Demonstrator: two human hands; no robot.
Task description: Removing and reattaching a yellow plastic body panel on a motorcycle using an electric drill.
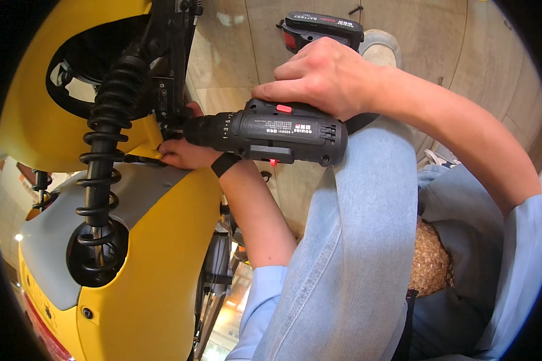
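The black cordless drill (277,131), gripped in the right hand (326,77), has its tip at the black metal bracket (165,95). What the left hand (190,154) holds just beside cannot be told; if the drill tilts, it could slip onto that hand.

The floor (427,54) is planked in a pale wood tone and is brightened in places by light. A woven seat (430,259) is partly hidden; a bright spot (19,237) is seen at far left.
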